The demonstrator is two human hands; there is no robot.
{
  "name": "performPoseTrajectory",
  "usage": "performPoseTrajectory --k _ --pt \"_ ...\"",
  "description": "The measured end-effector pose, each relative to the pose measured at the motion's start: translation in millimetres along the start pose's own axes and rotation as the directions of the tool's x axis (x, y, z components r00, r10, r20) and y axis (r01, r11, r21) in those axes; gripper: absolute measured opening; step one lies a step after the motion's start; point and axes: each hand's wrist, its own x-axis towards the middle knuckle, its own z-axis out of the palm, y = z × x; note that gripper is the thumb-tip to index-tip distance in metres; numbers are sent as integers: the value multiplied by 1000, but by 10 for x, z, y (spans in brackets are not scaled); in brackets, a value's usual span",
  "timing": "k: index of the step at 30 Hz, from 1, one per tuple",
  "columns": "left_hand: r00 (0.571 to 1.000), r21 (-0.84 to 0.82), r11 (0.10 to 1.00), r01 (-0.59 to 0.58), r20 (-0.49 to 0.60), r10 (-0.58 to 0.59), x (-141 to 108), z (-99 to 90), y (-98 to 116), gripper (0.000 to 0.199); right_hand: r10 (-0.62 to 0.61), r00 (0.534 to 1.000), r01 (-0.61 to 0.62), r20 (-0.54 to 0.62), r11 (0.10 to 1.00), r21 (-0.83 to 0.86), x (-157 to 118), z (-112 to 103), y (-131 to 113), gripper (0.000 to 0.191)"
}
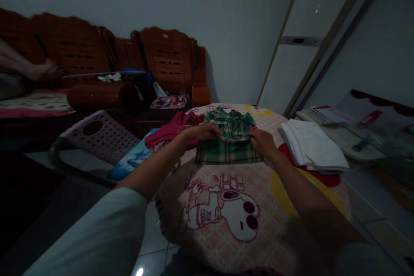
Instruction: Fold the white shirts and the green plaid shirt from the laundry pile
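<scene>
A green plaid garment (226, 152) with a collar at its far end lies on the covered round table. My left hand (207, 131) pinches a layer of it near the left side. On the right, my right hand (261, 141) grips the same edge, thumb and fingers closed on the fabric. Between both hands the edge sags slightly, and the lower part hangs as a flat band toward me. Just left of the plaid piece is a pile of dark pink clothing (173, 131), partly behind my left forearm.
The table has a pink cartoon-print cloth (207, 194). Folded white cloth (312, 144) sits at its right edge. A woven chair (100, 133) stands at left, wooden seats (168, 56) line the wall, and another person's foot (45, 70) shows at far left.
</scene>
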Motion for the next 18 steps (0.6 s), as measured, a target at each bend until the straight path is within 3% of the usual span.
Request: performPoseTrajectory --k 1,3,5,6,9,11,14,18 --pt "995 88 995 52 -90 -44 91 -100 -57 43 22 999 -24 -46 999 -28 123 -5 10 37" --pt "930 251 954 165 -361 -66 190 -180 -122 44 58 991 -65 -120 996 -54 246 18 14 39" --pt "870 343 916 207 -493 -13 166 -85 -127 42 36 989 -43 -140 998 -48 202 90 9 39" --pt "875 371 909 189 -484 16 114 21 -114 41 1 992 -6 -129 999 -39 130 142 9 39" --pt "965 432 899 76 -257 42 -113 462 -53 41 -122 991 122 -49 993 1 -166 327 36 40" --pt "991 458 888 40 -130 23 -246 746 -24 44 -188 982 187 18 982 27 -335 437 69 46" --pt "986 474 873 117 -158 -46 -322 1008 -22 38 -224 970 223 98 974 23 -441 549 108 49" --pt "974 468 868 169 -213 -75 -258 1032 -57 30 -164 981 163 100 986 17 -392 597 136 36"
